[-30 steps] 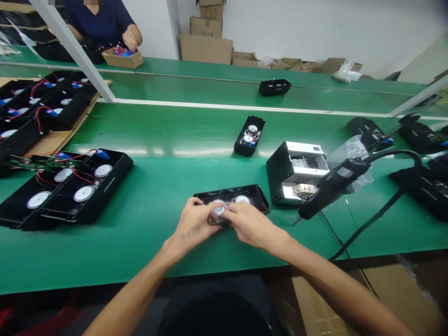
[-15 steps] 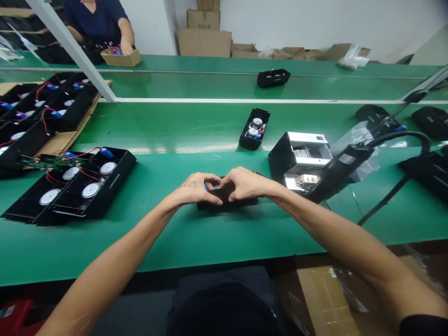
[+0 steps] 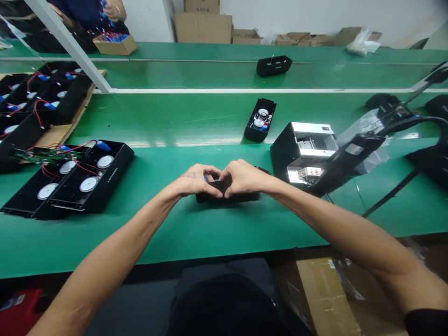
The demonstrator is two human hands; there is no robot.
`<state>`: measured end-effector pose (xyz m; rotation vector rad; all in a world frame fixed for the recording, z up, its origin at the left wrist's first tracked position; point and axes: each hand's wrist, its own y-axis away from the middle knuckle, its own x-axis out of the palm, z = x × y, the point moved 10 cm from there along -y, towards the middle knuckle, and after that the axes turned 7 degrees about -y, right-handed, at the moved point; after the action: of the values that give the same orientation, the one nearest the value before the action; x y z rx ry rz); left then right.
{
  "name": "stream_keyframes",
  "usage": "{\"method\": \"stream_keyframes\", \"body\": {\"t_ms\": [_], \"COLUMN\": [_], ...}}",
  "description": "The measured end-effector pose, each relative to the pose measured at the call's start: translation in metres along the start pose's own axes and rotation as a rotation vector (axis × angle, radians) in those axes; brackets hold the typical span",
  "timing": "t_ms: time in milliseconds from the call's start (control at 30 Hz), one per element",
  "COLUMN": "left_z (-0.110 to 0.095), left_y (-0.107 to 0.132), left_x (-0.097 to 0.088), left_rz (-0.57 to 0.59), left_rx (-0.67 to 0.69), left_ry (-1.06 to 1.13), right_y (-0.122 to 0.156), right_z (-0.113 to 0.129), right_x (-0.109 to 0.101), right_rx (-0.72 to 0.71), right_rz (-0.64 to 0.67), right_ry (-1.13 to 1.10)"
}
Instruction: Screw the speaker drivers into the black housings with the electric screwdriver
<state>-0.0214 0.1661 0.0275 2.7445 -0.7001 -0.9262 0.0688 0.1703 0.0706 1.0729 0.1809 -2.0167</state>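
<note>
A black speaker housing [image 3: 220, 185] lies on the green bench right in front of me, mostly covered by my hands. My left hand [image 3: 196, 180] grips its left part, thumb on the near wall and fingers over the far side. Beside it my right hand [image 3: 243, 177] holds the same housing, thumb on the near wall too. The two thumbs almost meet at the middle. A bit of blue shows by my left fingers; the rest of the inside is hidden.
Open black housings with white round speakers and red wires [image 3: 91, 175] lie left. Another housing [image 3: 261, 120] stands ahead. At right are a white-and-black boxy machine [image 3: 280, 154] and a black arm [image 3: 350, 158]. A co-worker's hand [image 3: 114, 9] is above a cardboard box [image 3: 117, 48].
My right hand has shifted slightly left, nearer my left hand; both still hold the housing. The view has tilted down a little. The co-worker's hand has risen from the cardboard box with blue parts.
</note>
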Motion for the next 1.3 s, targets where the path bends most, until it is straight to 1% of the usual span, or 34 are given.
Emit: {"method": "stream_keyframes", "body": {"t_ms": [133,267,367,467,567,767,867,967,1000,1033,1067,1100,1133,1167,1200,1233,1267,1300], "left_z": [0.001,0.004,0.003,0.001,0.0,0.0,-0.001,-0.002,-0.003,-0.003,-0.003,-0.006,-0.009,-0.013,-0.018,-0.023,-0.027,-0.03], "left_y": [0.0,-0.001,-0.002,-0.003,-0.003,-0.002,0.0,0.005,0.008,0.013,0.019,0.027,0.035,0.044,0.054,0.062,0.069,0.075], "left_x": [0.001,0.003,0.003,0.001,0.001,0.004,0.004,0.006,0.01,0.014,0.02,0.027,0.032,0.037,0.043,0.048,0.052,0.056], "left_rz": [0.011,0.023,0.027,0.027,0.029,0.03,0.018,-0.024,-0.033,-0.048,-0.073,-0.098,-0.164,-0.233,-0.293,-0.345,-0.378,-0.399], "left_rx": [-0.005,-0.031,-0.031,-0.028,-0.025,-0.04,-0.035,-0.001,0.017,0.043,0.075,0.128,0.189,0.257,0.335,0.405,0.467,0.516], "left_ry": [0.032,0.061,0.037,0.01,-0.013,-0.038,-0.059,-0.13,-0.163,-0.209,-0.265,-0.334,-0.409,-0.47,-0.514,-0.543,-0.562,-0.575], "right_y": [0.002,0.002,-0.001,-0.008,-0.012,-0.01,-0.007,0.01,0.021,0.035,0.054,0.077,0.105,0.139,0.176,0.209,0.233,0.247], "right_z": [0.0,-0.002,-0.004,-0.005,-0.008,-0.006,-0.001,0.012,0.018,0.023,0.026,0.024,0.015,-0.002,-0.022,-0.043,-0.062,-0.079], "right_x": [0.002,0.002,-0.001,0.002,0.004,0.004,0.009,0.012,0.009,0.003,-0.007,-0.023,-0.043,-0.063,-0.078,-0.085,-0.088,-0.089], "right_rx": [-0.023,0.012,0.037,0.047,0.091,0.1,0.073,-0.022,-0.076,-0.132,-0.177,-0.203,-0.188,-0.122,-0.027,0.081,0.181,0.26], "right_rz": [-0.011,-0.011,-0.028,0.016,0.058,0.043,0.019,-0.033,-0.075,-0.148,-0.259,-0.427,-0.647,-0.905,-1.162,-1.371,-1.499,-1.56], "right_ry": [0.079,0.055,0.046,-0.006,-0.039,-0.035,0.018,0.135,0.166,0.176,0.16,0.122,0.076,0.041,0.022,0.018,0.029,0.044]}}
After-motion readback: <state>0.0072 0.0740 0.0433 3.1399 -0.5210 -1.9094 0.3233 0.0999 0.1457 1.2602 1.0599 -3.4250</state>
